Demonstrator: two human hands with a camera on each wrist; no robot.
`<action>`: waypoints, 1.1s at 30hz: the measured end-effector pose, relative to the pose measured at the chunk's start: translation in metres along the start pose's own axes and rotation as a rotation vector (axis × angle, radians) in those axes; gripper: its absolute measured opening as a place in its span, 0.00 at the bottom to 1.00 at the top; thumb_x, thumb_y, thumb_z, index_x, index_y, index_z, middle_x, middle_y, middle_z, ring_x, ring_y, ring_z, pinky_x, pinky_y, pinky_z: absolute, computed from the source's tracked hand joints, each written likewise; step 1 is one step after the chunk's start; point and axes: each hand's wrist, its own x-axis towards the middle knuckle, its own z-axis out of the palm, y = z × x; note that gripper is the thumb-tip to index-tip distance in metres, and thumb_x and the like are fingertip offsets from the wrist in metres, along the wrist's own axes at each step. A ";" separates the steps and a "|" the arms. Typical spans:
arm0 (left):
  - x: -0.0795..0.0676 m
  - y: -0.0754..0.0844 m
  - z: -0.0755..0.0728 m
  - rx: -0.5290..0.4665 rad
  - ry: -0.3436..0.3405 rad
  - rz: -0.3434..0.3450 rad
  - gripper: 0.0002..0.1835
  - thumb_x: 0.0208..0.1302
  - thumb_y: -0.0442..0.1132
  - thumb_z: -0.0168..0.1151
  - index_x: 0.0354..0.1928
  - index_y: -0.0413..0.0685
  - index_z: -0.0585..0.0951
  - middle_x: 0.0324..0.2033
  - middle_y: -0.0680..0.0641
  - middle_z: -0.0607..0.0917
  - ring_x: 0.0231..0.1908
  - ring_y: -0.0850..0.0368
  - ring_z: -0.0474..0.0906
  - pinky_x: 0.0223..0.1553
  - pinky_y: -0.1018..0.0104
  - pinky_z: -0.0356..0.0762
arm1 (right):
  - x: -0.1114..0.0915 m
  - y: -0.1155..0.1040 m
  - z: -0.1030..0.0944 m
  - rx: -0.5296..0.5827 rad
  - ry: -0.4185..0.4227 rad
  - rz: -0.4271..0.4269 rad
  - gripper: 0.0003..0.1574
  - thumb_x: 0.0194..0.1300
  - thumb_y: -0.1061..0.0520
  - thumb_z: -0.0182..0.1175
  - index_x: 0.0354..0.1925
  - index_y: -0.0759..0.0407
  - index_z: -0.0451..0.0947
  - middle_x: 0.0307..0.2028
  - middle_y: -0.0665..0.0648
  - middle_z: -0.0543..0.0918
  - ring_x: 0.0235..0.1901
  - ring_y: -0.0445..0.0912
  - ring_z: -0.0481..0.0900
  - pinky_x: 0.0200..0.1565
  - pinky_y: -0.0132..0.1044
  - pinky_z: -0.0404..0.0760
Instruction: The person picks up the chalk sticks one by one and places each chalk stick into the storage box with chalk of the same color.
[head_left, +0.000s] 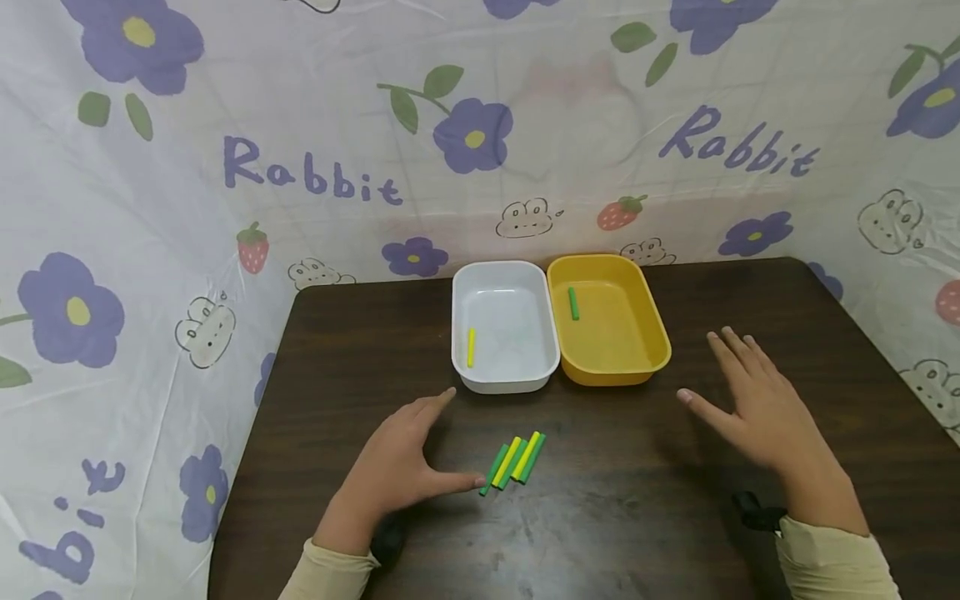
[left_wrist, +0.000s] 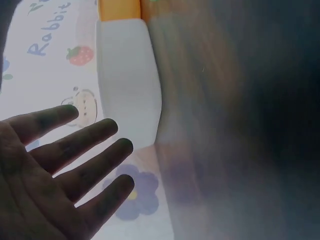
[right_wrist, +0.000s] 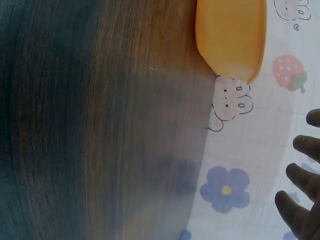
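Several short green and yellow sticks [head_left: 507,462] lie side by side, slanted, on the dark table in the head view. My left hand [head_left: 397,462] is just left of them, thumb and fingers spread. Its thumb tip is at the leftmost green stick [head_left: 493,469]; whether they touch I cannot tell. Nothing is held in it. In the left wrist view its fingers [left_wrist: 100,132] are straight and apart. My right hand [head_left: 765,417] hovers at the right, fingers extended and holding nothing. The yellow bin [head_left: 611,375] is the thing nearest to it.
A white bin [head_left: 506,385] touches the yellow bin's left side at the back of the table [head_left: 360,342]. One yellow stick [head_left: 471,347] lies in the white bin, and one green stick [head_left: 573,303] in the yellow bin. A printed cloth [head_left: 570,183] hangs behind.
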 end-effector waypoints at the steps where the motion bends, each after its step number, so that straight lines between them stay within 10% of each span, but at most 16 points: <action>1: 0.000 0.001 0.002 -0.001 -0.012 0.006 0.66 0.44 0.84 0.71 0.81 0.56 0.67 0.73 0.50 0.78 0.72 0.49 0.75 0.70 0.46 0.76 | 0.001 0.000 0.000 -0.001 -0.002 0.003 0.62 0.74 0.28 0.57 0.87 0.56 0.42 0.85 0.70 0.46 0.83 0.71 0.42 0.75 0.77 0.48; 33: 0.021 0.025 0.033 -0.037 -0.169 0.165 0.53 0.51 0.66 0.80 0.76 0.50 0.74 0.75 0.44 0.74 0.73 0.46 0.73 0.70 0.42 0.75 | 0.029 -0.004 0.022 -0.030 -0.052 0.016 0.64 0.73 0.24 0.55 0.86 0.59 0.43 0.84 0.71 0.49 0.82 0.72 0.46 0.72 0.80 0.53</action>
